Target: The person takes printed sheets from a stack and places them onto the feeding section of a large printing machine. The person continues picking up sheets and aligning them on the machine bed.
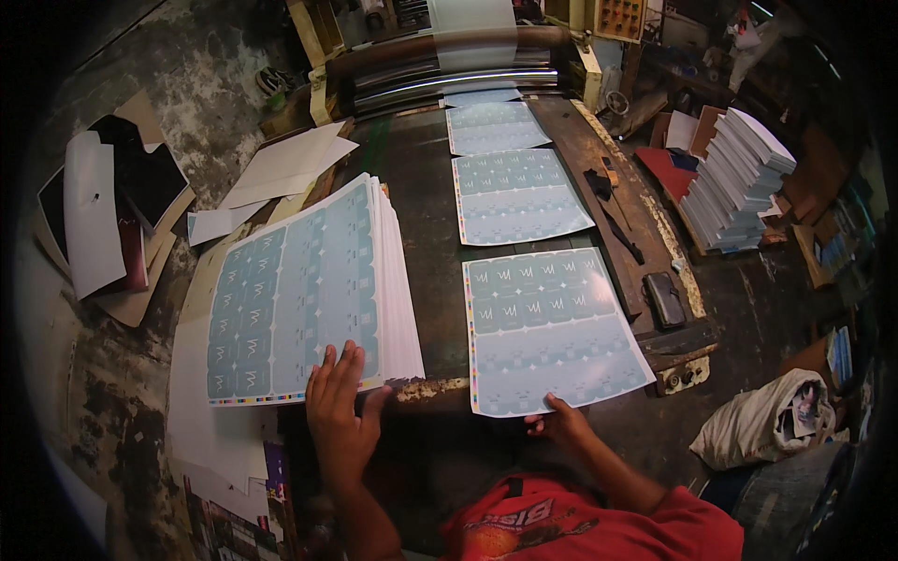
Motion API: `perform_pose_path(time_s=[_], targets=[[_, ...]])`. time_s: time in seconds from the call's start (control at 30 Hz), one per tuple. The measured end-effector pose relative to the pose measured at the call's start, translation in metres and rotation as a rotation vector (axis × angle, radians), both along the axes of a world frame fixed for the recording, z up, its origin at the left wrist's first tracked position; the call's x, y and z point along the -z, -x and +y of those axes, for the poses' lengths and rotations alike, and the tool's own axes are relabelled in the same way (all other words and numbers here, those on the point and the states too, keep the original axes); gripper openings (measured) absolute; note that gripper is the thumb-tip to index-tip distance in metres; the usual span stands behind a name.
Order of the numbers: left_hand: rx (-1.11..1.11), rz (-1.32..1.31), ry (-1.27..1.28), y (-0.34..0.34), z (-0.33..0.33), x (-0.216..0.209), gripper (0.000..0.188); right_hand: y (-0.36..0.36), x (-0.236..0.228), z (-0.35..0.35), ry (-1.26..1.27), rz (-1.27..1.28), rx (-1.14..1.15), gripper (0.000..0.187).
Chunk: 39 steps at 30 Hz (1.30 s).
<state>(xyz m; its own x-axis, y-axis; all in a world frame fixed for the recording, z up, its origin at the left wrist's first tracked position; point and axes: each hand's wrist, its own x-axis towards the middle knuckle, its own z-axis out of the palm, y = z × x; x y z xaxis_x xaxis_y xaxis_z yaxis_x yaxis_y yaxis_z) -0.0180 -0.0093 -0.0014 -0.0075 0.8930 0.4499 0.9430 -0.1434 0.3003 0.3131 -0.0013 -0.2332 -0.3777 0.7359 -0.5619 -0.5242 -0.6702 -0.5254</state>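
Note:
My right hand (564, 424) pinches the near edge of a printed sheet (552, 341), thumb on top and fingers curled underneath. Pale blue-green label designs and a coloured strip along the left edge cover this sheet. Beyond it, a second printed sheet (517, 196) and a third printed sheet (496, 127) lie in a row leading back to the rollers. To the left stands a thick stack of printed sheets (295, 294). Against its near right corner rests my left hand (342, 411), fingers stretched out and holding nothing.
A roller machine (449, 79) with clear film feeding down stands at the far end of the dark table (412, 178). Tools (617, 201) and a dark block (665, 299) lie along the right side. A tall paper pile (739, 178) stands right; a white sack (762, 421) sits lower right.

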Motion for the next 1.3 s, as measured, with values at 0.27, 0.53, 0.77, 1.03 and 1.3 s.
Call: perform_pose_path(time_s=[0.27,0.53,0.77,1.03,1.3], targets=[[-0.046,-0.144,-0.11,-0.006,-0.005,0.002,0.033,-0.002,0.005,0.051,-0.032,0.072,0.039,0.062],[-0.207,-0.704,-0.138,-0.005,0.0,0.009,0.034,0.021,0.008,0.098,-0.138,0.056,0.235,0.055],[-0.049,-0.604,-0.253,-0.024,-0.01,-0.009,0.034,0.041,-0.03,0.066,-0.157,-0.075,0.394,0.064],[0.613,-0.094,0.137,-0.053,-0.022,-0.014,0.042,0.006,-0.109,0.03,-0.465,0.201,-0.005,0.061],[0.019,-0.068,-0.265,-0.032,-0.003,-0.008,0.06,-0.018,-0.022,-0.002,-0.063,-0.008,-0.028,0.035]])
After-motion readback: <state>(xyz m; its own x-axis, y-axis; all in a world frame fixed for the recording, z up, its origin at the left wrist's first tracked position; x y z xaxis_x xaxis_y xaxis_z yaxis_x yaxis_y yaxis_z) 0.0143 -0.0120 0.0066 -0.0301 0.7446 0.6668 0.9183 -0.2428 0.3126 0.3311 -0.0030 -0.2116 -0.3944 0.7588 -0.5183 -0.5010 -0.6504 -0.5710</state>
